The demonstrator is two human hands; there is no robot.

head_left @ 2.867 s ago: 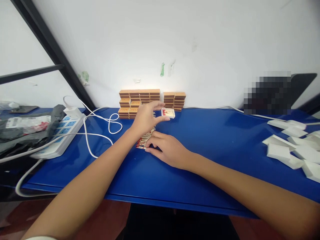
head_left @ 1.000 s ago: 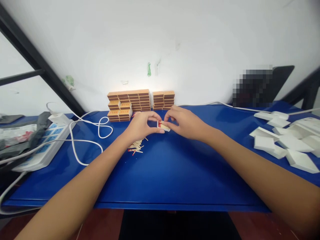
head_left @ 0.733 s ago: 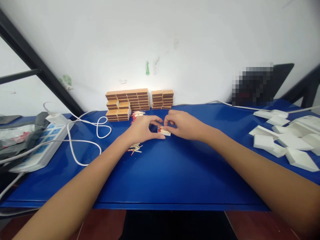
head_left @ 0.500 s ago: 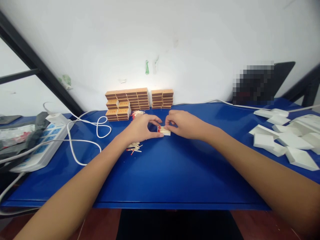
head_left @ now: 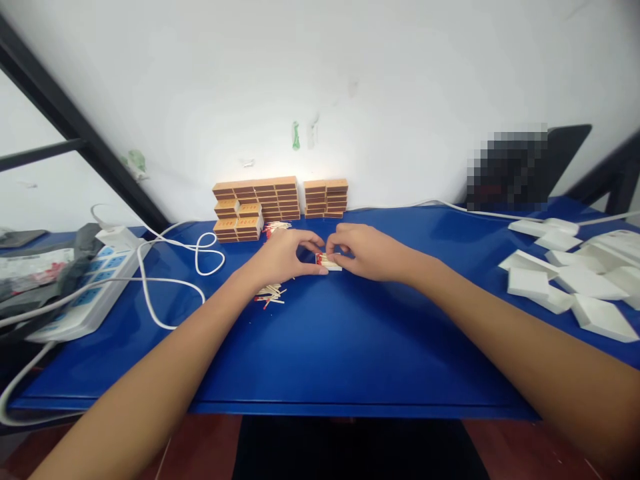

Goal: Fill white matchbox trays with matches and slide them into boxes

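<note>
A small white matchbox tray (head_left: pixel 336 268) lies on the blue table, holding red-tipped matches (head_left: pixel 326 262). My left hand (head_left: pixel 285 257) curves around the tray's left end, thumb along the near side and fingers on the far side. From the right, my right hand (head_left: pixel 367 252) reaches over the tray with its fingers closed down on the matches; the fingertips partly hide them. Beneath and beside my left hand is a loose pile of matches (head_left: pixel 270 293), its middle covered by the hand. More red match heads (head_left: pixel 276 228) show behind it.
Stacked matchboxes (head_left: pixel 270 193) stand against the wall, with a smaller stack (head_left: pixel 325 198) to their right. Empty white trays (head_left: pixel 583 280) lie heaped at the right. A power strip (head_left: pixel 100 287) and white cable (head_left: pixel 145 303) occupy the left side of the blue table (head_left: pixel 350 360).
My right fingertips have shifted slightly left over the tray, toward the red match heads. My left hand stays around the tray's left end.
</note>
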